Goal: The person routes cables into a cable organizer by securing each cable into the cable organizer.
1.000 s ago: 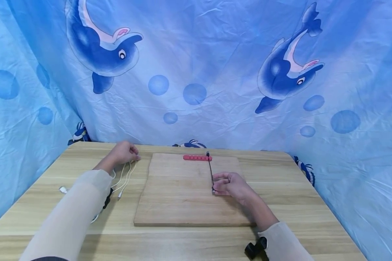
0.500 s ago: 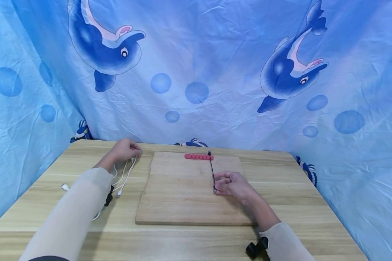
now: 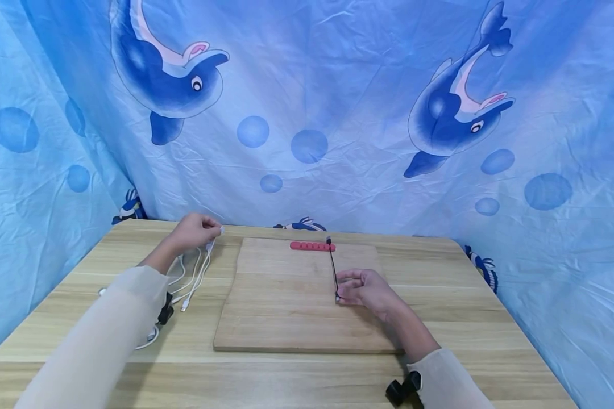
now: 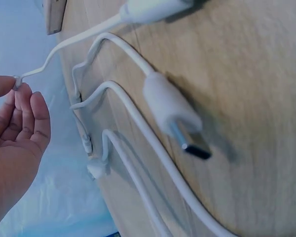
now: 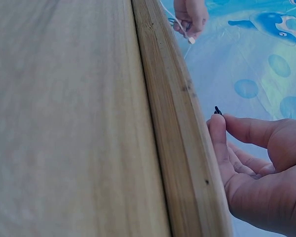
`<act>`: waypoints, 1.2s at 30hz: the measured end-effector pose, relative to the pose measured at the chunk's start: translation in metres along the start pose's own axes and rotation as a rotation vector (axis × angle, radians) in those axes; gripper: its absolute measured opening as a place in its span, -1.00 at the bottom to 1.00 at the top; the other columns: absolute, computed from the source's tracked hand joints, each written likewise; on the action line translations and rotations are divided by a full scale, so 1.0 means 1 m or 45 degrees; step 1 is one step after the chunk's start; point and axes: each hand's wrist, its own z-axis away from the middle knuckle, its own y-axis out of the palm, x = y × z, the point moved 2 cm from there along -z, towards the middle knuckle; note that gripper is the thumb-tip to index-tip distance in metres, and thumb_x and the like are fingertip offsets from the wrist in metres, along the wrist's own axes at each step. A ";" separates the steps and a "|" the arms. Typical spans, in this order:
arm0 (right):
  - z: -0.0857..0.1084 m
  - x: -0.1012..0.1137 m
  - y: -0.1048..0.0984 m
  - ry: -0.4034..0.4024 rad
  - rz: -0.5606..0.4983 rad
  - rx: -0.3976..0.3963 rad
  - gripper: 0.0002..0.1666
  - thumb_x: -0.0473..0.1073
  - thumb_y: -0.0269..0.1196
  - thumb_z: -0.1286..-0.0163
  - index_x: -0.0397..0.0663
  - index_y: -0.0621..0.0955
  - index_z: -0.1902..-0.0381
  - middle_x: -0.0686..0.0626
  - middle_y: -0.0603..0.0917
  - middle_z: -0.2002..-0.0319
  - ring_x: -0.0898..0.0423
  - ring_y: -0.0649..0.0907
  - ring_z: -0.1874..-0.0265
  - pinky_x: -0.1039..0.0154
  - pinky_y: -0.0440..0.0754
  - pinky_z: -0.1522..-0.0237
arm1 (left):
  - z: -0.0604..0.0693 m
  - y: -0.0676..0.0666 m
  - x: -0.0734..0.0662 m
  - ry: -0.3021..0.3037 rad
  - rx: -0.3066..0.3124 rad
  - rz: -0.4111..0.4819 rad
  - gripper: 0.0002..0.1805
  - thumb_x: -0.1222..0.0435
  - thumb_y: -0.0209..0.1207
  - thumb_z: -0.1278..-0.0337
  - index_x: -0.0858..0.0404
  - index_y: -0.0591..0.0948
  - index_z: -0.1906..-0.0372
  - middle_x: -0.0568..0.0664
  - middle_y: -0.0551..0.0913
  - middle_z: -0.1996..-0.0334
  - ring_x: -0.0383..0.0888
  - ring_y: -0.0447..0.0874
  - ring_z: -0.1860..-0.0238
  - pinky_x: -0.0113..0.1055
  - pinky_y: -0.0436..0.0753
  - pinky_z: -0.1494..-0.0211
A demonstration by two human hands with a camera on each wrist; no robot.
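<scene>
At the far left of the table, my left hand (image 3: pixel 194 233) pinches the end of a white charging cable (image 3: pixel 204 258) between thumb and fingertips. In the left wrist view, a white plug with a metal USB-C tip (image 4: pixel 172 106) lies close to the camera, among several white cable strands. My right hand (image 3: pixel 364 293) pinches a short black cable (image 3: pixel 332 264) near its lower plug, above the wooden board (image 3: pixel 266 318). The cable's other end lies over a red cable holder (image 3: pixel 307 246) at the board's back edge. Little of the black cable shows in the right wrist view.
More white cable (image 3: pixel 150 339) lies beside the left sleeve, partly hidden by it. The wooden table (image 3: pixel 286 380) surrounds the board. A blue curtain (image 3: pixel 337 102) with dolphins hangs behind the table and at both sides.
My left hand has lifted slightly and drawn the white cable's end up with it. My right hand keeps its pinch on the black cable almost unmoved.
</scene>
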 end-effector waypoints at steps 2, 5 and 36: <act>0.000 0.000 0.000 0.006 0.001 -0.005 -0.51 -0.50 0.25 -0.41 -0.38 0.49 -0.28 -0.22 0.70 0.12 0.04 0.75 0.19 0.08 0.73 0.00 | 0.000 0.000 -0.002 0.005 -0.002 0.009 -0.67 0.28 0.11 -0.41 0.49 0.67 0.01 0.15 0.70 0.35 -0.12 0.57 0.35 -0.30 0.57 0.29; 0.000 0.000 0.000 0.017 0.004 -0.019 -0.52 -0.50 0.25 -0.41 -0.37 0.50 -0.27 -0.22 0.69 0.12 0.03 0.75 0.19 0.08 0.73 0.01 | 0.000 0.000 -0.005 0.030 -0.004 0.036 -0.68 0.28 0.09 -0.41 0.48 0.67 0.04 0.11 0.67 0.40 -0.11 0.55 0.38 -0.30 0.53 0.31; 0.005 0.018 0.000 0.002 0.174 0.040 -0.58 -0.45 0.27 -0.41 -0.43 0.54 -0.20 -0.25 0.71 0.12 -0.05 0.77 0.22 0.08 0.76 0.08 | 0.005 0.005 -0.067 0.128 -0.096 0.143 -0.78 0.27 0.13 -0.38 0.30 0.69 0.08 0.09 0.66 0.39 0.00 0.59 0.31 -0.26 0.53 0.32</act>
